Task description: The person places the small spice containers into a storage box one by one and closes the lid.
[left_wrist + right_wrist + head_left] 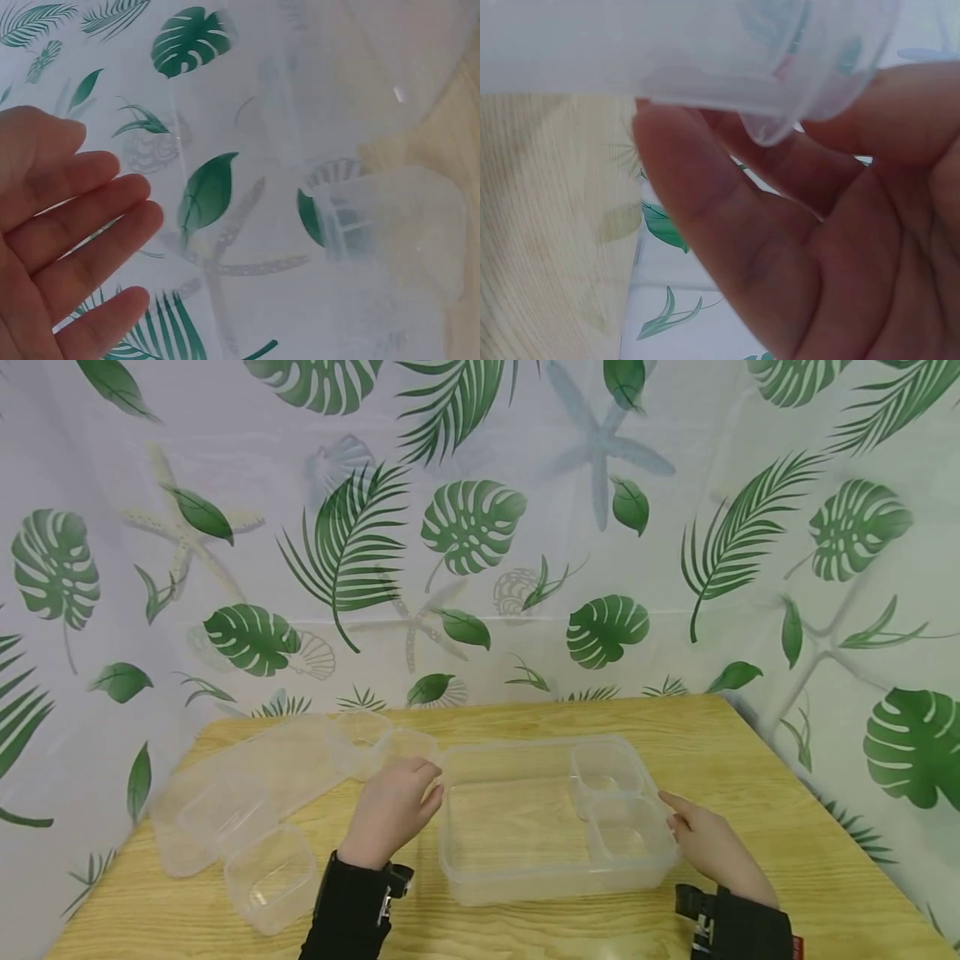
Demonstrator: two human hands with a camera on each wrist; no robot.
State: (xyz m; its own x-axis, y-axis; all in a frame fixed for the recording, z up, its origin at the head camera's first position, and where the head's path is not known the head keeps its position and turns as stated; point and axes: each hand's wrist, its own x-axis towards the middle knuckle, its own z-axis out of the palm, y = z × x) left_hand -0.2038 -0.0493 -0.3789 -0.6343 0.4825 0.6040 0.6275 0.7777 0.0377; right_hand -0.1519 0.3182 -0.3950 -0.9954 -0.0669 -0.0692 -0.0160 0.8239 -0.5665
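A large clear plastic food container (558,885) stands on the table, with two small clear cups, a back cup (600,762) and a front cup (628,842), inside along its right side. My right hand (711,845) grips the container's right edge; in the right wrist view its thumb and fingers (686,161) lie around the rim and underside. Just off the container's left edge is my left hand (393,810), holding nothing. In the left wrist view its fingers (94,232) are spread and only slightly bent.
Left on the wood-grain table (701,743) lies a large clear lid (281,760). Several more small clear cups stand on or beside it, one (270,872) near the front and one (411,743) behind my left hand. A leaf-patterned sheet (510,660) hangs around the table.
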